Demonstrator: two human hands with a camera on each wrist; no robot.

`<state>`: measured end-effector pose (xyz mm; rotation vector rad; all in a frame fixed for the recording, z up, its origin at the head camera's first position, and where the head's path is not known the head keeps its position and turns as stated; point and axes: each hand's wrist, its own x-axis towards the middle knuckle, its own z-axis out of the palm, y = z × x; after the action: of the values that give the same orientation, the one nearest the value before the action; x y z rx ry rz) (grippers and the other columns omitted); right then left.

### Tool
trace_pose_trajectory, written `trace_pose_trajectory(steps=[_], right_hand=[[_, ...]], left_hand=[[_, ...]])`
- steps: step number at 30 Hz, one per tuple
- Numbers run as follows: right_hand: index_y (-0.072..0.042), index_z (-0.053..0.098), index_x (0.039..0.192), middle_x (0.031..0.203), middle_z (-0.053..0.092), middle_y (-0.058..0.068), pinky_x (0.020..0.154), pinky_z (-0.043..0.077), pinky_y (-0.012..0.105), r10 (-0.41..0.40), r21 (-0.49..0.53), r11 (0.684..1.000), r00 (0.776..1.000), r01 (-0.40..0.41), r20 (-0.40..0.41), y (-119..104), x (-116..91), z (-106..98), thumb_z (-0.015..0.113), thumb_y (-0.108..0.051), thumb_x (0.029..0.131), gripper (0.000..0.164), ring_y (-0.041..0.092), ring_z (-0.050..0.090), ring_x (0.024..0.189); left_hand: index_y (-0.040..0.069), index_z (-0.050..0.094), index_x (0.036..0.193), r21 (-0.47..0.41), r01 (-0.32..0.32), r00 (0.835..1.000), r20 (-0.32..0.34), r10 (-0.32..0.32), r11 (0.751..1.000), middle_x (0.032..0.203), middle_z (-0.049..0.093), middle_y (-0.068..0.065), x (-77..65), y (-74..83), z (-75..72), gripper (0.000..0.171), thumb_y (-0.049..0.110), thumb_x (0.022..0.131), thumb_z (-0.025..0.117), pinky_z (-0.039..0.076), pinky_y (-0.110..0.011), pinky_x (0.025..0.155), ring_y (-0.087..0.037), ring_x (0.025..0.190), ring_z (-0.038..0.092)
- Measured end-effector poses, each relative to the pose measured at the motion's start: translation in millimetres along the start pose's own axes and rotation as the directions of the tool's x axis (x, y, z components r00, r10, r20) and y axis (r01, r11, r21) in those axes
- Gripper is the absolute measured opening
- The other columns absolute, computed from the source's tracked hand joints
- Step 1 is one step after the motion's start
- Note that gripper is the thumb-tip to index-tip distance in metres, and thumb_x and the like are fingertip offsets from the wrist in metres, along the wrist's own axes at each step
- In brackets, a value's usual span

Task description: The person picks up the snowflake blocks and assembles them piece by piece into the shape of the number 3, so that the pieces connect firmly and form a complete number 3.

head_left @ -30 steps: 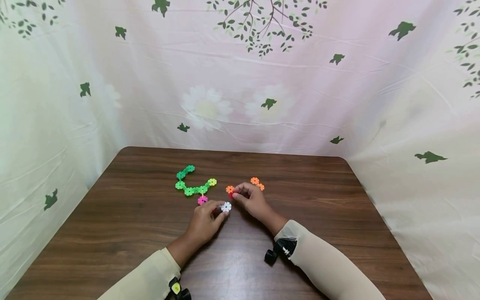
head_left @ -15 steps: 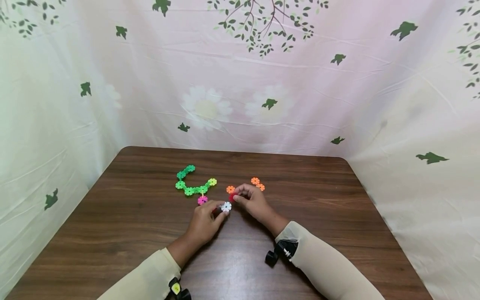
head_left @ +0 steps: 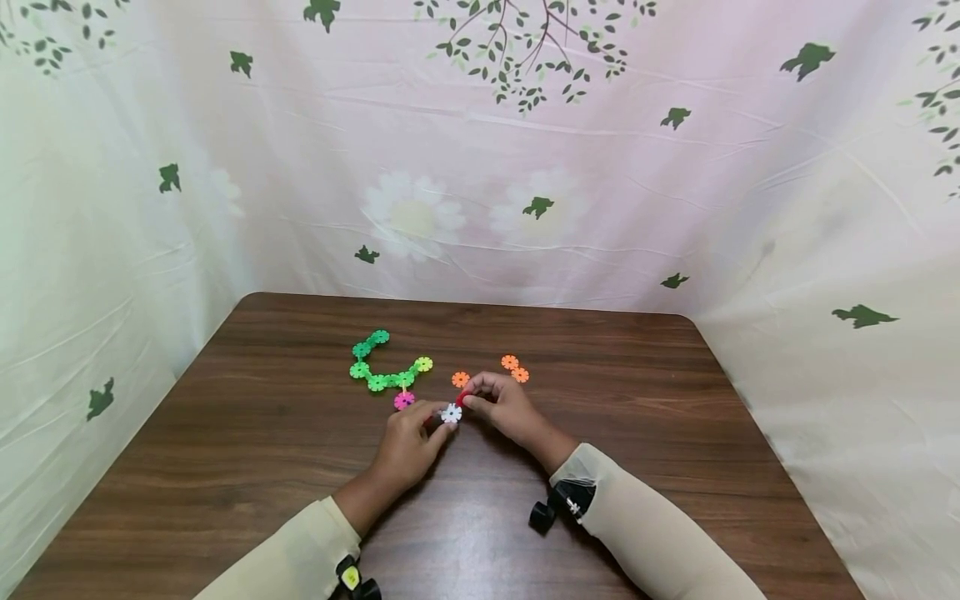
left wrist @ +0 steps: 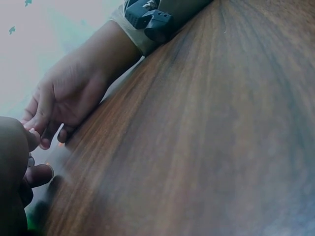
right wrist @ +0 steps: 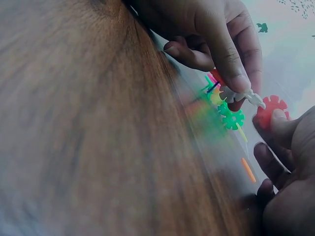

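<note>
My left hand [head_left: 408,446] pinches white flower-shaped connector discs [right wrist: 231,94] between thumb and fingers; one white disc [head_left: 452,414] shows at its fingertips. A red connector disc [right wrist: 273,110] is pinched by my right hand [head_left: 513,412], its notched edge right at the white disc's edge. Beyond the left fingertips lies a pink disc [head_left: 404,401], close to a curved chain of green discs [head_left: 377,382] with a yellow disc [head_left: 423,364] at its right end. In the right wrist view, another red disc [right wrist: 216,75] shows behind the left thumb, partly hidden.
A single orange disc [head_left: 460,379] lies just beyond the right fingertips. Two more orange discs [head_left: 514,368] lie together farther right. Everything rests on a brown wooden table [head_left: 600,350], with a printed curtain [head_left: 465,150] behind and at the sides.
The right hand has brought the red disc slightly nearer, from beside the orange disc to the white disc's edge. The left hand has stayed nearly still.
</note>
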<state>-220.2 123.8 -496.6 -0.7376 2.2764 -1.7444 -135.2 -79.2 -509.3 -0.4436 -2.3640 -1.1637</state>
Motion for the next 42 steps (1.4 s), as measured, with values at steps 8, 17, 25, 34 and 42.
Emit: trace_pose_trajectory(steps=[8,17,25,34,42], right_hand=[[0.001,0.078,0.102,0.104,0.079,0.020,0.079,0.054,0.021,-0.035,-0.044,0.998,0.999,0.036,0.026,1.9,0.4,1.0,0.075,-0.003,0.101,0.005,0.011,0.065,0.089],[0.004,0.079,0.101,0.103,0.080,0.019,0.082,0.055,0.021,-0.014,-0.069,0.997,0.999,0.018,0.046,1.0,0.4,1.8,0.078,-0.003,0.099,0.008,0.005,0.067,0.090],[0.002,0.079,0.102,0.103,0.080,0.016,0.084,0.055,0.022,-0.021,-0.091,0.996,0.999,0.024,0.032,2.5,0.8,1.6,0.079,-0.007,0.100,0.010,0.008,0.067,0.092],[-0.002,0.081,0.101,0.104,0.080,0.016,0.088,0.055,0.024,-0.096,-0.128,0.987,0.995,0.097,0.011,4.9,1.1,3.1,0.081,-0.002,0.096,0.005,0.011,0.068,0.096],[-0.005,0.085,0.102,0.105,0.082,0.013,0.088,0.057,0.024,-0.113,-0.149,0.982,0.993,0.117,0.032,6.4,0.9,2.6,0.083,-0.003,0.094,0.008,0.009,0.072,0.097]], left_hand=[[0.000,0.081,0.111,-0.012,0.025,1.000,0.012,-0.025,1.000,0.103,0.080,-0.011,-0.9,0.1,-1.1,0.023,0.003,0.090,0.088,0.056,-0.024,0.069,-0.018,0.082,0.068],[-0.002,0.081,0.107,0.006,-0.032,0.999,-0.016,0.032,0.999,0.100,0.081,-0.012,-2.4,-3.0,-0.1,0.023,0.001,0.085,0.091,0.058,-0.026,0.068,-0.019,0.083,0.071],[-0.002,0.080,0.110,0.003,-0.027,1.000,-0.015,0.027,1.000,0.105,0.080,-0.014,-0.6,-2.4,0.1,0.023,0.002,0.089,0.089,0.053,-0.021,0.063,-0.020,0.076,0.067],[-0.006,0.080,0.111,0.009,-0.065,0.997,-0.047,0.065,0.998,0.107,0.080,-0.018,0.0,-2.0,1.0,0.027,-0.010,0.085,0.085,0.051,-0.019,0.060,-0.016,0.072,0.064],[-0.003,0.080,0.115,0.024,-0.026,1.000,0.011,0.026,0.999,0.113,0.080,-0.015,0.6,2.2,-1.0,0.033,-0.001,0.084,0.091,0.060,-0.027,0.071,-0.019,0.082,0.070]])
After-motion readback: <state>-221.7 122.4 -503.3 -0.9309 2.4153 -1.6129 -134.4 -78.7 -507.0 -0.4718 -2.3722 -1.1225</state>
